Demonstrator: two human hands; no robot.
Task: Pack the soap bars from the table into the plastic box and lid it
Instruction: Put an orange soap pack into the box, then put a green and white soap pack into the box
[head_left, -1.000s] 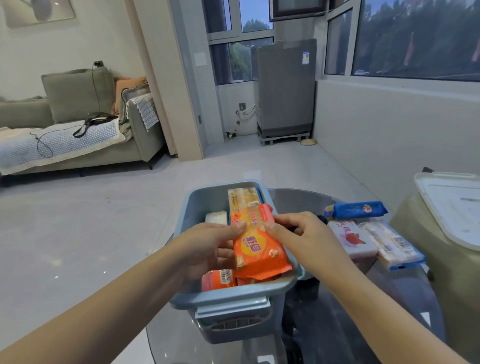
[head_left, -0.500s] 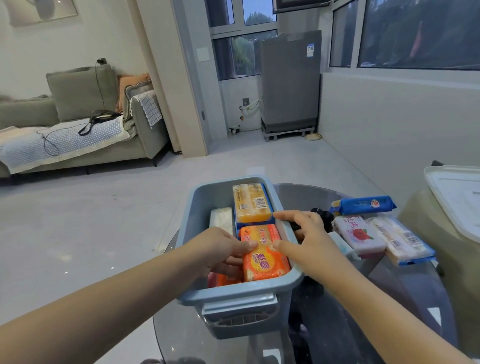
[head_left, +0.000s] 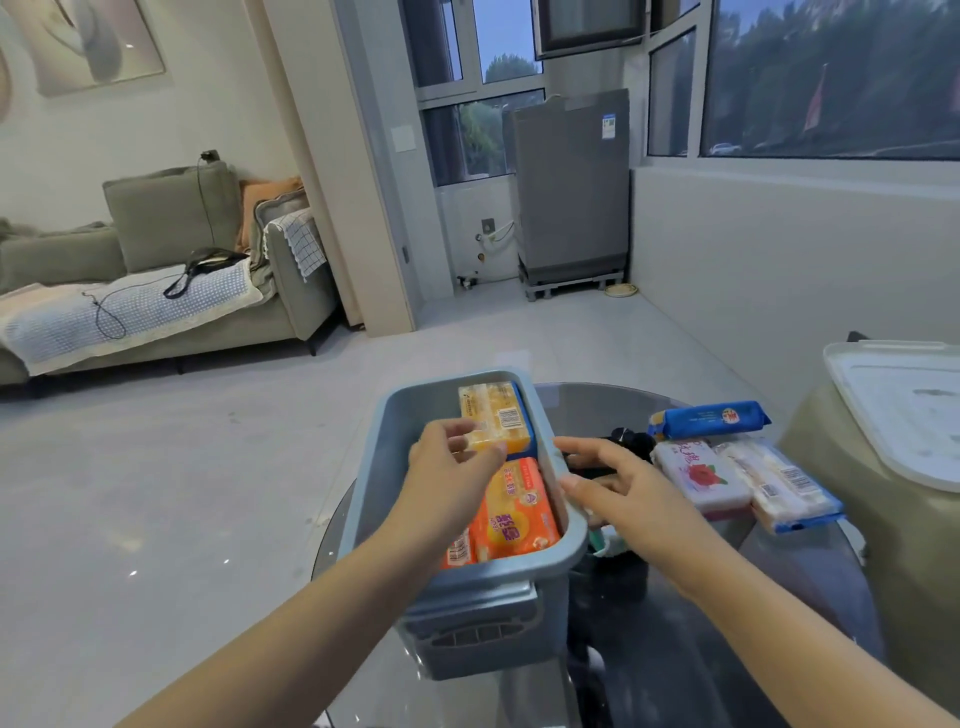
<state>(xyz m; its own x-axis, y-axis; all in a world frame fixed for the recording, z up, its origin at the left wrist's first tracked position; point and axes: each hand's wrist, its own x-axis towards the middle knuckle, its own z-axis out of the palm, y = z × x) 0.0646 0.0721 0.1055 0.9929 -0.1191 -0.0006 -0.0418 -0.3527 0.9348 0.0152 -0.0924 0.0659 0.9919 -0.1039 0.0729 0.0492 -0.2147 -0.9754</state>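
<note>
Since the earlier frame, the orange soap bar had been let go and lay flat in the near part of the blue plastic box. The left hand had been moved up and farther in, over the box. Its fingers were loosely bent, and their tips were seen just at the near edge of the yellow soap bar in the far part of the box; a firm hold could not be told. The right hand had been pulled out over the right rim of the box, with its fingers spread wide and nothing held.

Three more bars were still left on the round glass surface, to the right of the box: a blue-wrapped bar at the far side, a pink-and-white bar nearer, and a clear-wrapped pale bar just beside it. A white lid was seen resting on a beige seat at the far right.
</note>
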